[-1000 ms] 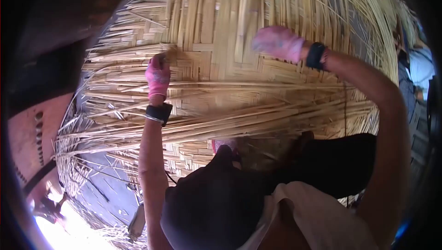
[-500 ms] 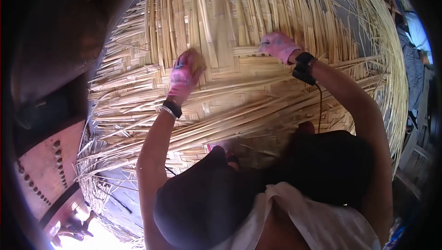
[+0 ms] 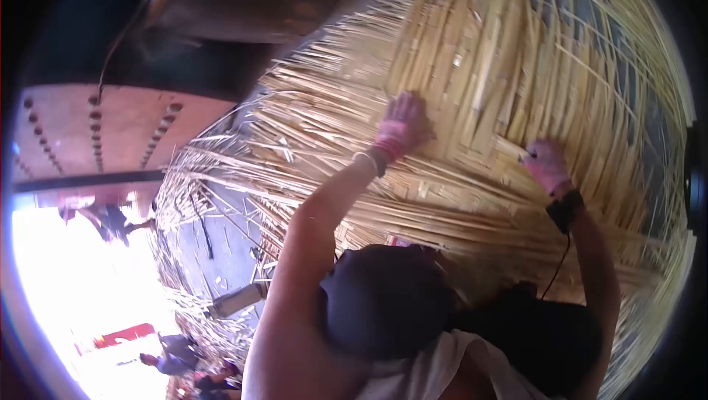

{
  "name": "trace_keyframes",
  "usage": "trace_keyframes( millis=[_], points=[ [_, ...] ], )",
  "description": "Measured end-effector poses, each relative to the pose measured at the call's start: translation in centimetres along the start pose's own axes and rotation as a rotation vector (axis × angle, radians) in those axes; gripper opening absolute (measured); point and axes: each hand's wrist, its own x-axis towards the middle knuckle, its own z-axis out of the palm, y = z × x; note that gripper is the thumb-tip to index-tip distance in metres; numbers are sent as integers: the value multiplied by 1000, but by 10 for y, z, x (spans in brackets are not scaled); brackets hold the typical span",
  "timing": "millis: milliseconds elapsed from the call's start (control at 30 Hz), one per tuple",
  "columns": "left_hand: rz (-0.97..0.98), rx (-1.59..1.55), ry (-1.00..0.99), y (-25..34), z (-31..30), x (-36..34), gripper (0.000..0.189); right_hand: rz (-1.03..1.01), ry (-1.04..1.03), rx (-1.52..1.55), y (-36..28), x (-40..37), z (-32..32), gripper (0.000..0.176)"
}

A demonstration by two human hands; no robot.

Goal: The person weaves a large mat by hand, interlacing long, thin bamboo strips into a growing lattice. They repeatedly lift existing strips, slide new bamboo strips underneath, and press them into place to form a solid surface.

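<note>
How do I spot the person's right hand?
The woven bamboo mat fills the upper frame; both pink-gloved hands rest on it. Unlike the left hand, the right hand lies lower, nearer the right edge, its black wristband trailing a cord.

one view only, from a camera worn on the person's head. it looks forward and down through a wide fisheye lens, strongly tilted, with a dark rim round the frame. it sits close: the woven bamboo mat (image 3: 472, 68) fills the frame beyond the fingers (image 3: 411, 103) of the left hand (image 3: 402, 131) and right hand (image 3: 546, 164), and both arms rise from the bottom edge.
</note>
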Motion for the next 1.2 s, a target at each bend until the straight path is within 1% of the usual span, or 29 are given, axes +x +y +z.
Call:
trace_keyframes(
  millis=[33,67,100,133,233,267,333,433,467,567,667,767,800,833,900,933,967,1000,1033,1100,1167,1200],
  points=[
    [3,-13,79,-5,7,-4,69,81,-73,75,3,2,-1,25],
    [-62,-45,-103,-6,2,-6,79,163,-146,143,3,3,-2,25],
    [-125,-88,-283,-8,2,-7,89,186,-168,94,-5,6,-7,25],
    [-125,-175,-191,-11,14,-12,85,442,-330,343,-21,7,-22,21],
    [-164,-337,-206,-12,6,-13,80,403,-184,434,-4,10,3,19],
    [-97,-297,25,-15,31,-20,78,353,-164,358,4,17,11,17],
    [-85,-240,3,-15,31,-23,78,281,-126,215,19,19,24,14],
    [-57,-220,17,-13,37,-22,78,462,-242,352,7,23,7,12],
    [-56,-212,30,-14,37,-21,78,510,-286,368,-18,23,-14,11],
    [-70,-231,38,-15,28,-21,77,606,-263,615,-14,19,-13,12],
    [-85,-273,17,-10,22,-21,76,434,-72,640,-3,12,9,13],
    [-101,-257,8,-9,20,-18,73,222,14,257,-15,22,13,14],
    [-100,-239,13,-11,26,-19,72,89,105,21,-22,22,13,16],
    [-95,-227,9,-10,30,-21,72,149,43,158,-25,23,15,16],
    [-109,-223,-32,-11,19,-18,71,304,-81,425,-23,24,14,17],
    [-95,-244,-70,-8,18,-18,71,253,-71,364,-24,23,13,18],
    [-77,-219,-51,-8,22,-17,71,221,-65,300,-22,21,13,18],
    [-53,-149,-14,-8,35,-18,73,52,-25,85,-16,17,17,17],
    [-52,-192,-1,-7,27,-17,73,125,-11,151,-8,15,27,17],
    [-31,-122,66,-10,41,-21,73,145,2,259,3,17,43,17],
    [-53,-154,28,-9,40,-21,72,287,-11,53,-21,22,20,18],
    [-55,-145,21,-10,40,-20,71,345,-19,162,-14,25,18,19]
  ],
)
